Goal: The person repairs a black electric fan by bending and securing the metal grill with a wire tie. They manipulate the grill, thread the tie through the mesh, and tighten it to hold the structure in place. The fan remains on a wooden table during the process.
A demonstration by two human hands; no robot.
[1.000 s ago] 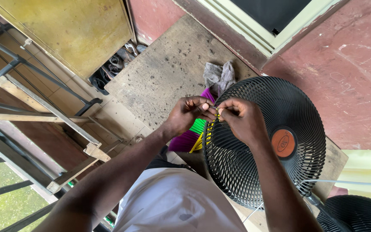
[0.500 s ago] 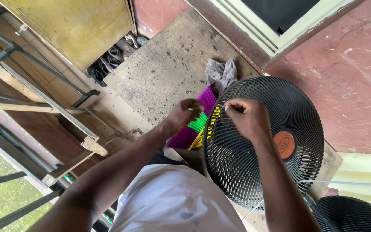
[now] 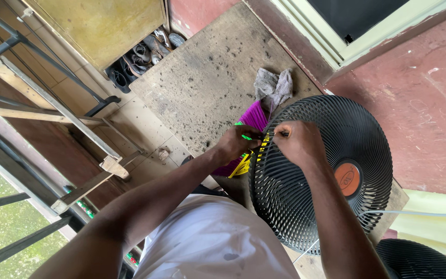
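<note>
A black round fan grille (image 3: 336,134) with an orange centre badge (image 3: 348,178) stands in front of me. My right hand (image 3: 298,142) is closed on the grille's upper left rim, pinching something small there. My left hand (image 3: 239,142) is just left of the rim, fingers closed around a small green-tipped object whose kind I cannot tell. Behind both hands lies a broom with purple, green and yellow bristles (image 3: 254,118).
A grey rag (image 3: 273,88) lies on the dirty concrete slab (image 3: 207,77). Shoes (image 3: 143,54) sit under a yellow cabinet. A metal and wood ladder frame (image 3: 78,129) runs along the left. A second black grille (image 3: 419,261) lies at the bottom right.
Both hands have stayed at the grille's upper left rim. The left hand has drawn slightly apart from the right one. The view has shifted a little.
</note>
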